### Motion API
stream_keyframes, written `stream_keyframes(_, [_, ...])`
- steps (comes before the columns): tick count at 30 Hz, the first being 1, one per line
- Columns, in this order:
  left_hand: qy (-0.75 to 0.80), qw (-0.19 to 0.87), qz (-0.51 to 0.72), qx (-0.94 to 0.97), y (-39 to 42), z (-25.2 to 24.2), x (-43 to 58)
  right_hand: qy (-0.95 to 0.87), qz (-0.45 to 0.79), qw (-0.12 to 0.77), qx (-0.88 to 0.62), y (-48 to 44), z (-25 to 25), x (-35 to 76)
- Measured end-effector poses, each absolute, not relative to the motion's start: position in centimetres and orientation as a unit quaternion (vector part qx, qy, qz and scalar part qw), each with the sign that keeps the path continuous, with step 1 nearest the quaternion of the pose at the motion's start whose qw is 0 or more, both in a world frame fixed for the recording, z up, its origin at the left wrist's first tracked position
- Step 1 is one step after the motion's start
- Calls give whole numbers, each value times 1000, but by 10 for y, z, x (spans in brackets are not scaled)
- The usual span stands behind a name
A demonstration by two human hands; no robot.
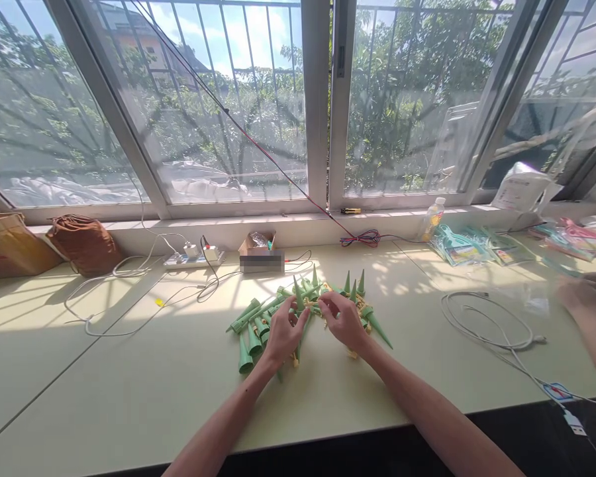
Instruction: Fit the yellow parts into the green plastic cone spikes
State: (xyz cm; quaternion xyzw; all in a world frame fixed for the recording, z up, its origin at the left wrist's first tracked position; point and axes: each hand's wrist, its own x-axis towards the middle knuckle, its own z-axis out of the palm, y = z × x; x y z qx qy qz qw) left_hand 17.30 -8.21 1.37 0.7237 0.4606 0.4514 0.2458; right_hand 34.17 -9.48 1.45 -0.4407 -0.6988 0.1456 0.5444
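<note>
My left hand [284, 334] is closed around a pointed green cone [298, 291], whose tip sticks up past the fingers. My right hand [344, 322] is beside it with thumb and fingertips pinched together; anything between them is too small to make out. Around both hands lies a pile of hollow green cones [253, 341], some on their sides with wide ends facing me. Several other green cones [353, 290] stand point-up behind my right hand. Small yellowish pieces [352, 354] lie among and under them, partly hidden by my hands.
Behind the pile are a small open box [258, 248], a power strip [193, 259] and loose cables. A brown bag [83, 245] is at left. At right lie a coiled white cable [491, 339], plastic packets [459, 246], a bottle [432, 220] and another person's hand [583, 296].
</note>
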Motion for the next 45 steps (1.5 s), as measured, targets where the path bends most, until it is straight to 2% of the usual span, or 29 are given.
stream_keyframes(30, [444, 218, 456, 740, -84, 16, 173, -720, 198, 516, -420, -91, 6, 342])
stream_keyframes(45, [405, 277, 454, 743, -87, 21, 173, -732, 193, 507, -412, -90, 4, 342])
